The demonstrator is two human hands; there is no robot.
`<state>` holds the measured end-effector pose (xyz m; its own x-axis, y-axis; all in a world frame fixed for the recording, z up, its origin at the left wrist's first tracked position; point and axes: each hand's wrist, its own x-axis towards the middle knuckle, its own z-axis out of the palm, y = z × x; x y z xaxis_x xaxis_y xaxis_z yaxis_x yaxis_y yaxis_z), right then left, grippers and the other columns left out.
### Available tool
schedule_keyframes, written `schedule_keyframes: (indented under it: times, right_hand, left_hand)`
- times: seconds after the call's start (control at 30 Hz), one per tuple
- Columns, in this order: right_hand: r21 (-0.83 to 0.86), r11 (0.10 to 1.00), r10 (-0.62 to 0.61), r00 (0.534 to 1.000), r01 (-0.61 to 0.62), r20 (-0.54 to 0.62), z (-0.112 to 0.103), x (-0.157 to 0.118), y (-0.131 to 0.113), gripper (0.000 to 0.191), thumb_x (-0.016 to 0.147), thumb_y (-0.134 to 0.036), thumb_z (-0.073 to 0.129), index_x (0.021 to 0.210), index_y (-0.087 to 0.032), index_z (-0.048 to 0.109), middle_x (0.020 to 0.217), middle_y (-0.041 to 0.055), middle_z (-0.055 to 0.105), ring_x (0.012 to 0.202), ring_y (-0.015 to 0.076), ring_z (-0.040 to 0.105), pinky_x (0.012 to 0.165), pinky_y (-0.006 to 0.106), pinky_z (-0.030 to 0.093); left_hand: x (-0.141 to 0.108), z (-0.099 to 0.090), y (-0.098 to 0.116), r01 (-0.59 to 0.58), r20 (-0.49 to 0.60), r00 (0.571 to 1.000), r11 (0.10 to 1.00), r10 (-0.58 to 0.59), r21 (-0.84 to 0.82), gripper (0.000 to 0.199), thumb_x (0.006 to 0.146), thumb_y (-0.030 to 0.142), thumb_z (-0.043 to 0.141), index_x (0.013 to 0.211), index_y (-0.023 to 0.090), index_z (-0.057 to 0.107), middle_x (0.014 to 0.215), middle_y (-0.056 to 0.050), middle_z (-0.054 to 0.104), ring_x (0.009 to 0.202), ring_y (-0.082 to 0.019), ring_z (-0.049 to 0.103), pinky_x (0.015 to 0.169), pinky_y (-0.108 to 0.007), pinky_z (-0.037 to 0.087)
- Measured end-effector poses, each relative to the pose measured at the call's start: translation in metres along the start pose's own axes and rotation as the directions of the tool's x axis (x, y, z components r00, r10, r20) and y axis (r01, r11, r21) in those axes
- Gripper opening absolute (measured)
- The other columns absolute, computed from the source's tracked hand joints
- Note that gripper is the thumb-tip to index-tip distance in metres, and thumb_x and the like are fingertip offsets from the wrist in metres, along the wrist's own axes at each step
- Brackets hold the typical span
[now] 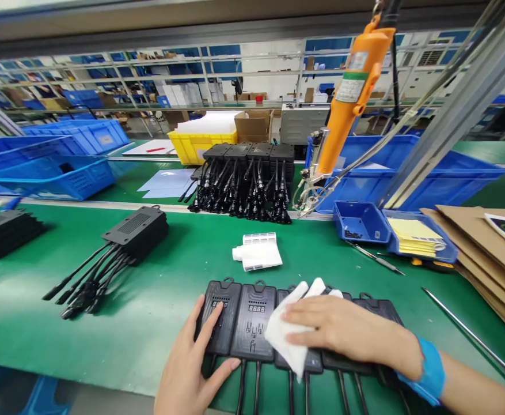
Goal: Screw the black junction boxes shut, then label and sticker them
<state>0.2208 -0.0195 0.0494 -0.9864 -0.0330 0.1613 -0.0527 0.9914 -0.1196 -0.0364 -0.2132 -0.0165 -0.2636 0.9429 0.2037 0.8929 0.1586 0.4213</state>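
Observation:
Several black boxes with digit displays and cables lie side by side near the table's front edge; one black box point(254, 325) shows uncovered between my hands. My left hand point(196, 357) rests with spread fingers on the leftmost box point(223, 340) and beside its lower edge. A white cloth point(284, 337) lies under my right hand point(334, 328), which presses it onto the middle boxes. A blue band is around my right wrist. Behind the row, a white bottle point(258, 253) lies next to white label sheets.
Stacked black boxes point(135, 227) stand left, more point(252, 153) at the back. An orange electric screwdriver point(349, 98) hangs at the right above blue bins point(358, 222). A metal rod point(472, 337), a pen-like tool point(377, 257) and cardboard point(485, 265) lie right.

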Motion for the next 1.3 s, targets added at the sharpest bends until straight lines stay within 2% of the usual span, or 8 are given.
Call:
schedule_keyframes:
  times: [0.17,0.33,0.47,0.53,0.8,1.1,1.23,1.3]
  right_hand:
    - [-0.288,0.854,0.396,0.900,-0.434,-0.182,0.001,0.009,0.015,0.040,0.093,0.000,0.035,0.122,-0.008,0.062,0.117,0.0199,0.069,0.093,0.0268,0.067,0.078,0.044,0.056]
    - [-0.139,0.990,0.006,1.000,-0.010,-0.025,0.004,0.017,-0.001,0.034,0.100,-0.014,0.037,0.121,-0.021,0.062,0.122,0.0093,0.068,0.099,0.0213,0.063,0.083,0.037,0.054]
    - [-0.319,0.815,0.469,0.874,-0.484,-0.129,0.015,0.010,0.023,0.040,0.088,0.002,0.033,0.103,-0.011,0.068,0.088,0.0149,0.070,0.075,0.0247,0.064,0.064,0.038,0.057]
    - [-0.342,0.754,0.525,0.828,-0.561,-0.200,0.013,0.005,0.032,0.050,0.078,0.006,0.032,0.112,-0.008,0.065,0.093,0.0170,0.069,0.077,0.0258,0.065,0.064,0.038,0.058]
    - [0.066,0.853,0.517,0.821,-0.518,-0.241,-0.002,0.025,-0.011,0.042,0.095,-0.013,0.029,0.125,-0.021,0.057,0.107,0.0106,0.066,0.084,0.0192,0.070,0.068,0.030,0.063]
    - [0.111,0.940,0.329,0.944,-0.324,-0.035,0.064,0.088,-0.049,0.064,0.083,-0.003,0.039,0.146,-0.013,0.043,0.153,0.0189,0.037,0.139,0.0361,0.038,0.105,0.062,0.043]
    - [0.353,0.931,0.073,0.995,-0.094,0.071,0.059,0.106,-0.050,0.069,0.080,0.002,0.040,0.147,-0.016,0.042,0.152,0.0116,0.038,0.141,0.0226,0.035,0.115,0.047,0.035]
    - [0.390,0.916,0.113,0.993,-0.099,-0.013,0.061,0.115,-0.043,0.066,0.082,0.001,0.039,0.146,-0.016,0.044,0.149,0.0105,0.043,0.139,0.0195,0.040,0.115,0.041,0.036]
  left_hand:
    - [-0.001,-0.001,-0.002,0.001,0.008,1.000,1.000,-0.002,0.009,0.064,0.095,0.043,0.054,0.152,0.038,0.024,0.161,-0.009,0.020,0.134,-0.038,0.044,0.094,-0.048,0.053]
    - [-0.002,0.000,-0.001,-0.019,0.022,1.000,1.000,0.019,0.002,0.069,0.094,0.041,0.056,0.152,0.037,0.021,0.162,-0.011,0.017,0.136,-0.038,0.041,0.098,-0.051,0.050]
    - [-0.003,0.000,0.001,0.012,0.009,1.000,1.000,-0.012,-0.028,0.068,0.094,0.039,0.056,0.152,0.038,0.022,0.162,-0.009,0.016,0.137,-0.038,0.039,0.097,-0.051,0.050]
    - [-0.004,0.001,0.003,0.028,-0.007,1.000,0.998,-0.028,-0.049,0.068,0.092,0.036,0.058,0.152,0.039,0.024,0.162,-0.007,0.017,0.138,-0.038,0.038,0.099,-0.052,0.048]
    - [-0.006,-0.001,0.002,0.075,-0.023,0.996,0.967,-0.083,-0.243,0.100,0.083,0.040,0.071,0.155,0.032,0.002,0.159,-0.010,0.027,0.144,-0.038,0.027,0.111,-0.058,0.035]
    - [-0.005,-0.006,0.001,0.272,0.087,0.960,0.819,-0.265,-0.505,0.125,0.071,0.013,0.073,0.150,0.032,-0.023,0.159,-0.012,0.025,0.143,-0.029,0.030,0.112,-0.048,0.038]
    - [-0.002,-0.003,-0.001,0.260,0.070,0.962,0.803,-0.265,-0.536,0.131,0.070,0.022,0.077,0.148,0.030,-0.028,0.162,-0.015,0.012,0.142,-0.032,0.030,0.109,-0.048,0.041]
    - [-0.002,-0.003,-0.001,0.265,0.063,0.960,0.809,-0.274,-0.524,0.132,0.071,0.025,0.077,0.147,0.029,-0.031,0.163,-0.016,0.005,0.141,-0.034,0.032,0.110,-0.049,0.040]
